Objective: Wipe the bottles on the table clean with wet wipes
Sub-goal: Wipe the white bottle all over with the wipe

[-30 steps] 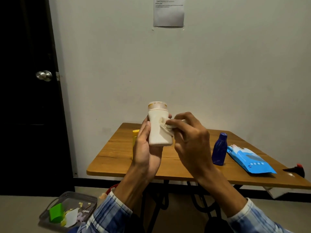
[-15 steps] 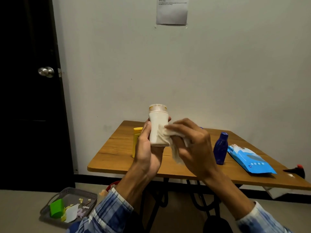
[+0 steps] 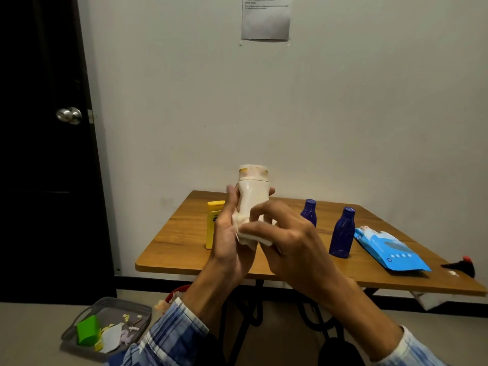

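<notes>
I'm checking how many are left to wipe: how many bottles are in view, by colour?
Cream: 1, the cream bottle, gripped by the left hand
Yellow: 1, the yellow bottle on the table
Blue: 2, the rear blue bottle and the front blue bottle
Total: 4
The black red-tipped item at right: unclear, not counted.

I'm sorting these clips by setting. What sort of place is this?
Probably a plain room in a home or small office, not a kitchen or workshop. It has a bare white wall with a paper notice taped up, a dark door with a round knob, and a small wooden table.
</notes>
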### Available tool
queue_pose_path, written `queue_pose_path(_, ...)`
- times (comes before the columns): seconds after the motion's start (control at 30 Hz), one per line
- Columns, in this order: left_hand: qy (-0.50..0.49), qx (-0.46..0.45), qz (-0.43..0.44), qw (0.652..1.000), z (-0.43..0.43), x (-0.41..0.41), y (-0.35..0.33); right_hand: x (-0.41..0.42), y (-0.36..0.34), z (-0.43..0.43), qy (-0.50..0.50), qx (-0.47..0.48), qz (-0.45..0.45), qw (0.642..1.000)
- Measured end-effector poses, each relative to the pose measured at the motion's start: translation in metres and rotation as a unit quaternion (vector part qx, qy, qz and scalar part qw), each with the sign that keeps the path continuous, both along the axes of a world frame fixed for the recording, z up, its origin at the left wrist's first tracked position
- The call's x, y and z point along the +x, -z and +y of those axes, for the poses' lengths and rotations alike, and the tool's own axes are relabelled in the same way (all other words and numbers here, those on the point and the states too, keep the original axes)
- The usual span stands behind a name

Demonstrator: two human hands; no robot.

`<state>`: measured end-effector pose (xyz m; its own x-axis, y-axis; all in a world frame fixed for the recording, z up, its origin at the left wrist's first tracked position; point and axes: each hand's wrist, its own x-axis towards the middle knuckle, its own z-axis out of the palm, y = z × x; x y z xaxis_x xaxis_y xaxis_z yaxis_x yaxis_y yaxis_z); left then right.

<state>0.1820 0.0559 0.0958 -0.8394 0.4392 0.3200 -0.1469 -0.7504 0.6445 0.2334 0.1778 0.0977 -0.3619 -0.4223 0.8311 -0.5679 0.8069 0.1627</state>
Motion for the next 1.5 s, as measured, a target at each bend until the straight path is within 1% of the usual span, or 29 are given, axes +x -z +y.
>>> queue_pose_path(0.03,0.01,-0.002,-0.011,1.0,0.0,-0.001,0.0,0.0,0.003,0.002,-0.002,-0.001,0.001,1.0)
queue_pose_path(0.07,0.018,0.001,-0.024,1.0,0.0,-0.002,-0.001,0.0,0.005,0.004,-0.002,-0.022,0.01,1.0)
queue_pose_path(0.1,0.019,0.009,-0.037,0.999,0.0,-0.003,-0.002,-0.001,0.005,0.007,0.004,-0.064,0.028,0.998)
queue_pose_path(0.17,0.015,0.033,-0.059,0.998,0.0,-0.004,-0.005,0.0,0.007,0.013,0.027,-0.171,0.076,0.982)
queue_pose_path(0.2,0.016,0.047,-0.072,0.996,0.0,-0.004,-0.007,0.0,0.009,0.012,0.04,-0.208,0.102,0.972)
queue_pose_path(0.23,0.021,0.058,-0.086,0.994,-0.001,-0.006,-0.008,0.001,0.013,0.009,0.049,-0.216,0.126,0.967)
queue_pose_path(0.27,0.034,0.065,-0.102,0.992,-0.002,-0.007,-0.008,0.0,0.018,0.003,0.049,-0.192,0.145,0.969)
queue_pose_path(0.37,0.086,0.064,-0.144,0.984,-0.005,-0.006,-0.007,-0.007,0.028,-0.01,0.01,-0.056,0.156,0.986)
queue_pose_path(0.4,0.09,0.069,-0.144,0.983,-0.005,-0.006,-0.007,-0.01,0.027,-0.01,0.01,-0.053,0.157,0.986)
queue_pose_path(0.47,0.064,0.078,-0.143,0.985,-0.007,-0.006,-0.008,-0.011,0.021,-0.009,0.01,-0.117,0.152,0.981)
queue_pose_path(0.5,0.059,0.081,-0.142,0.985,-0.008,-0.007,-0.009,-0.011,0.019,-0.009,0.009,-0.134,0.152,0.979)
queue_pose_path(0.53,0.062,0.077,-0.141,0.985,-0.009,-0.007,-0.009,-0.011,0.02,-0.011,0.011,-0.12,0.157,0.98)
queue_pose_path(0.6,0.067,0.059,-0.131,0.987,-0.01,-0.007,-0.01,-0.009,0.023,-0.012,0.016,-0.047,0.162,0.985)
queue_pose_path(0.63,0.058,0.055,-0.122,0.989,-0.01,-0.007,-0.01,-0.009,0.022,-0.008,0.017,-0.042,0.154,0.987)
queue_pose_path(0.67,0.044,0.059,-0.109,0.991,-0.01,-0.007,-0.011,-0.009,0.02,-0.002,0.026,-0.074,0.143,0.987)
queue_pose_path(0.73,0.008,0.066,-0.079,0.995,-0.009,-0.01,-0.009,-0.007,0.014,0.011,0.047,-0.179,0.12,0.975)
queue_pose_path(0.8,-0.011,0.044,-0.053,0.998,-0.01,-0.012,-0.008,-0.003,0.011,0.021,0.039,-0.242,0.087,0.966)
queue_pose_path(0.93,-0.047,-0.036,0.029,0.998,-0.008,-0.011,-0.005,0.005,0.008,0.018,0.006,-0.232,0.067,0.97)
queue_pose_path(1.0,-0.062,-0.051,0.076,0.994,-0.004,-0.009,-0.004,0.005,0.004,0.016,-0.001,-0.2,0.067,0.977)
queue_pose_path(1.07,-0.06,-0.064,0.127,0.988,-0.001,-0.007,-0.003,0.003,0.001,0.015,0.013,-0.165,0.07,0.984)
queue_pose_path(1.1,-0.061,-0.073,0.149,0.984,-0.001,-0.007,-0.003,0.002,-0.001,0.016,0.017,-0.169,0.07,0.983)
queue_pose_path(1.17,-0.083,-0.093,0.197,0.972,0.0,-0.007,-0.003,0.002,-0.009,0.021,0.003,-0.238,0.048,0.97)
queue_pose_path(1.23,-0.128,-0.122,0.251,0.952,-0.002,-0.01,-0.001,0.007,-0.02,0.028,-0.03,-0.313,0.012,0.949)
queue_pose_path(1.3,-0.169,-0.154,0.285,0.931,-0.004,-0.012,0.0,0.014,-0.033,0.034,-0.052,-0.34,0.004,0.939)
queue_pose_path(1.4,-0.224,-0.206,0.339,0.89,-0.003,-0.016,0.002,0.026,-0.052,0.035,-0.052,-0.3,0.025,0.952)
queue_pose_path(1.5,-0.252,-0.225,0.372,0.865,-0.001,-0.015,0.004,0.028,-0.061,0.02,0.006,-0.207,0.011,0.978)
